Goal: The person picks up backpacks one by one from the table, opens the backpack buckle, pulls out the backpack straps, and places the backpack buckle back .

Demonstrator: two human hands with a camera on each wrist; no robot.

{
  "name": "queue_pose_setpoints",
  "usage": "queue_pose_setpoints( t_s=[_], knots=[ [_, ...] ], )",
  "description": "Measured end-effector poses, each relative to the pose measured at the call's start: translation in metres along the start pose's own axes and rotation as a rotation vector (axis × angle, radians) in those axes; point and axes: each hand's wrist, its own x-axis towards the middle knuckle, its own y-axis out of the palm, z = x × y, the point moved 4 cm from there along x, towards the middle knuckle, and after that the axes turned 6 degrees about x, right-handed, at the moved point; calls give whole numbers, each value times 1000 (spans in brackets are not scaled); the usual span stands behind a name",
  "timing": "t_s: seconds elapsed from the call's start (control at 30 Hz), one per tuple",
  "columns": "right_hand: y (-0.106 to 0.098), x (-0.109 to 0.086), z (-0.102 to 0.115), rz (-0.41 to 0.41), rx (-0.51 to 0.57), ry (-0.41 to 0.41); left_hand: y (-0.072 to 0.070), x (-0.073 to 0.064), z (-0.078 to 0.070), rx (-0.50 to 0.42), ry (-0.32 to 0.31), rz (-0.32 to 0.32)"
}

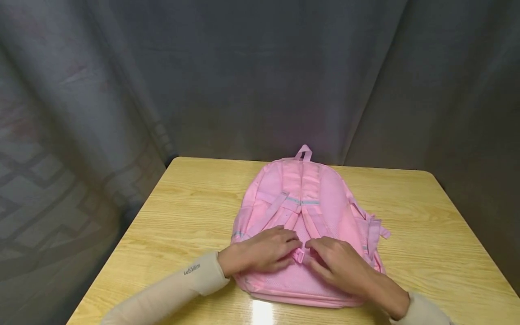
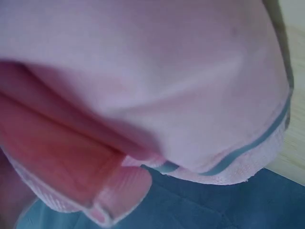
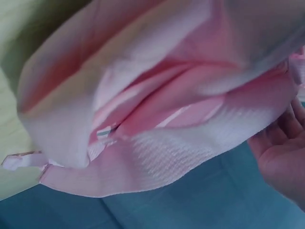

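Note:
A pink backpack (image 1: 280,284) lies on the table with its shoulder straps (image 1: 276,210) facing up and its top loop (image 1: 304,151) at the far side. Low on it, a bright pink plastic buckle (image 1: 299,255) shows between the two hands. My left hand (image 1: 270,248) pinches the buckle from the left. From the right, my right hand (image 1: 337,262) holds the strap beside the buckle between thumb and forefinger. The right wrist view shows curled fingers (image 3: 288,131) by the backpack's mesh edge (image 3: 176,152). Pink fabric (image 2: 167,86) fills most of the left wrist view.
The wooden table (image 1: 191,203) extends on both sides of the backpack. Dark grey curtains (image 1: 260,81) hang behind it and at the sides. A strap end (image 1: 383,231) sticks out at the backpack's right side.

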Motion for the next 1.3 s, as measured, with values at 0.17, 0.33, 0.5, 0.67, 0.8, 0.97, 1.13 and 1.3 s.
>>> queue_pose_setpoints(
  t_s=[0.17, 0.33, 0.5, 0.67, 0.8, 0.97, 1.13, 1.3],
  knots=[
    [3, -2, 4, -11, -6, -63, 1, -1, -3, 12, 18, -52],
    [3, -3, 5, -6, -40, -85, 0, -2, -3, 14, 32, -90],
    [3, -2, 5, -25, -59, -82, 0, -3, -3, -34, 21, -94],
    [2, -2, 4, -46, -65, -81, -1, -4, -2, -110, -5, -106],
    [1, -2, 4, -60, -68, -77, -3, -5, -2, -128, -32, -131],
    [0, -1, 3, -70, -54, -65, -5, -7, -2, -117, -72, -179],
    [0, 0, 1, -75, -40, -52, -8, -9, -2, -118, -104, -240],
    [0, 1, 0, -70, -27, -37, -9, -10, -1, -152, -126, -275]
  ],
)
